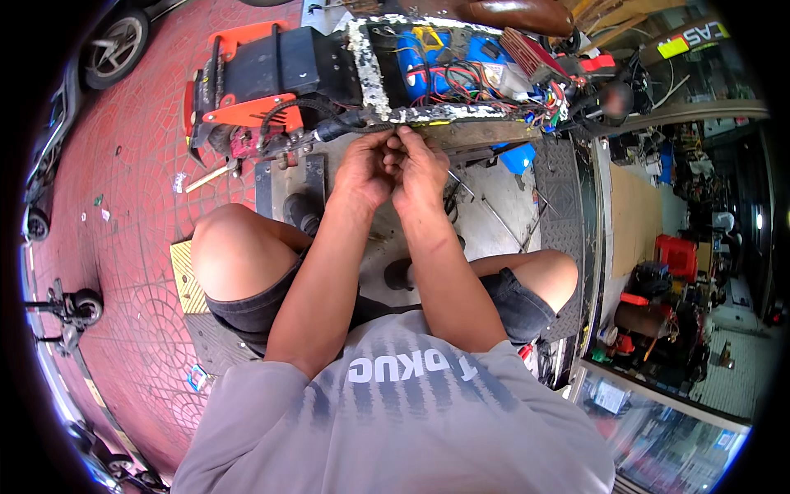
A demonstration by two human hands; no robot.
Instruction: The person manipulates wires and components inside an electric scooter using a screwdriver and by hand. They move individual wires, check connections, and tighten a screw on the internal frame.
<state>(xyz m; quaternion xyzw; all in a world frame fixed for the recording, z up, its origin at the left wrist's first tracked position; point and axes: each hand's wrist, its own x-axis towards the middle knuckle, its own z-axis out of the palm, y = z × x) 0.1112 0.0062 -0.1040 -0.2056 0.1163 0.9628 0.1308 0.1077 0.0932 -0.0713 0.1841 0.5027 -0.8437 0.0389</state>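
- I read the clock from the middle of my view, with 12 at the top edge.
- The vehicle frame [370,67], its flaking white paint showing black beneath, lay across 12 o'clock, just beyond the 2 bare hands.
- Slightly toward 11, the left hand [364,173] had its fingers curled, thumb and tips drawn in close beneath the frame's near bar [461,114].
- Slightly toward 1, the right hand [421,169] sat just beside it, index finger stretched forward to the same bar, the others bent inward.
- The fingertips of both gathered in 1 tight cluster; a thin dark cable [370,128] seemed to reach them, but I could not tell whether either hand pinched it.
- Inside the frame, just past 12, I saw blue packs [409,81] among loose coloured wires [448,92].
- At 11 sat a black box [280,62] between orange brackets [263,109].
- Thin metal rods [494,214] lay on the ground between 2 and 3; a blue plastic piece [518,158] was at 2.
- At 9, a yellow block [183,288] lay beside the left knee [234,247].
- A black-tyred wheel [118,45] stood at 10 on red paving [140,156].
- At 3, a red container [676,255] showed amid clutter.
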